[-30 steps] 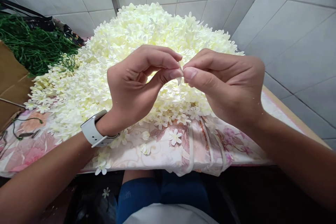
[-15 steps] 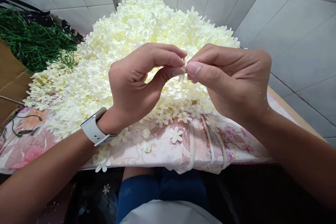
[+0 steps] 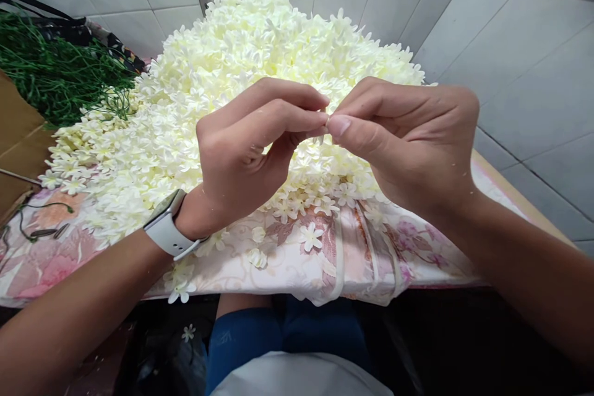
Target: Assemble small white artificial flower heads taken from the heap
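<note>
My left hand (image 3: 255, 142) and my right hand (image 3: 403, 136) meet fingertip to fingertip above a heap of white artificial flowers (image 3: 260, 37). Both are closed in a pinch. Between the fingertips a small white flower (image 3: 318, 140) shows only in part, its pale petals poking out below; the fingers hide the rest. On my left wrist is a watch with a white band (image 3: 169, 236). Below the hands one loose flower (image 3: 310, 237) lies on the floral tablecloth (image 3: 288, 278).
Green artificial stems (image 3: 51, 68) are piled at the far left beside a brown cardboard box (image 3: 18, 136). Tiled walls (image 3: 520, 86) bound the table behind and on the right. Pale strips (image 3: 340, 253) run over the front edge. A fallen flower (image 3: 188, 333) lies lower down.
My left hand has rolled over slightly, so its back faces up more and its thumb is now mostly hidden. My right hand has barely moved.
</note>
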Motion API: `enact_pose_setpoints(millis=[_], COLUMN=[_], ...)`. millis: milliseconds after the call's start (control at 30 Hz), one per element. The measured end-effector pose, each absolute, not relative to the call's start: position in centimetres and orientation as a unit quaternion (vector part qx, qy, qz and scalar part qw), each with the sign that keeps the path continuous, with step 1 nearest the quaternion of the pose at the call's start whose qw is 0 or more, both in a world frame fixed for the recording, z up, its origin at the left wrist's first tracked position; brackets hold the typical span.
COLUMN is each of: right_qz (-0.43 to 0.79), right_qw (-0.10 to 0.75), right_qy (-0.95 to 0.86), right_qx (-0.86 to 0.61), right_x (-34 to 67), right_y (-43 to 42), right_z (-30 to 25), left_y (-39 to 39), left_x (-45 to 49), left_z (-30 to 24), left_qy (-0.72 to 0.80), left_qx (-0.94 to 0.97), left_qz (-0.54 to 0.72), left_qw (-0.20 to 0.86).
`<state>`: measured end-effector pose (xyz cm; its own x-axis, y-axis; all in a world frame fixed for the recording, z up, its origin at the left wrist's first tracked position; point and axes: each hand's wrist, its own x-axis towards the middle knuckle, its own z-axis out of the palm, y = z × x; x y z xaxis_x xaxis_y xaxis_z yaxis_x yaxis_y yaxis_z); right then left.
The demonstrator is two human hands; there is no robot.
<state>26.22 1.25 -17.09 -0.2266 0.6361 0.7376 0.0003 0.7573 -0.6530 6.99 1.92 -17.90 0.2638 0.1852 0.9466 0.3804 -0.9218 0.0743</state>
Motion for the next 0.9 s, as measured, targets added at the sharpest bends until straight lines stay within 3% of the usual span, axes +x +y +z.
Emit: enact_pose_setpoints(millis=[133,367,700,900], right_qz=[0.25,0.201,0.21,0.203], right_qw=[0.584,0.582,0.591,0.598], right_qy=[-0.745,-0.76,-0.755,-0.752], right_qx=[-0.203,-0.208,-0.193,-0.19], right_x=[26.3,26.3,26.2,26.0], right_y=[1.3,1.5,1.4,1.3], right_z=[-17.2,-17.6,-17.6,-17.6], left_y=[1.9,1.7,2.5,1.8], left_x=[7.1,7.6,7.8,8.3], left_z=[-17.8,-18.3,-19.4,-19.1], left_qy=[-0.145,-0.144,-0.176,-0.216], left_qx=[-0.799,-0.797,-0.776,-0.752], left_qz=[-0.562,-0.572,-0.602,-0.618], left_qw=[0.157,0.127,-0.069,-0.081])
